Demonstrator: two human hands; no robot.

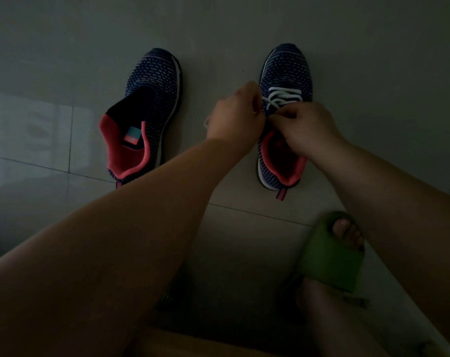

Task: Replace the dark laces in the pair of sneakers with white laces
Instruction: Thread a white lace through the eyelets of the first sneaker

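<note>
Two dark blue knit sneakers with coral lining stand on the tiled floor, toes pointing away. The left sneaker (146,104) has no lace in it. The right sneaker (285,70) carries a white lace (283,95) crossed through its front eyelets. My left hand (234,114) is curled at the shoe's left side, pinching the lace. My right hand (303,127) pinches the lace over the tongue and hides the upper eyelets. A pale bit of lace (207,123) shows left of my left hand.
My foot in a green slide sandal (332,256) rests on the floor at the lower right, near the right sneaker's heel. Grey floor tiles (64,60) with thin grout lines surround the shoes. The light is dim.
</note>
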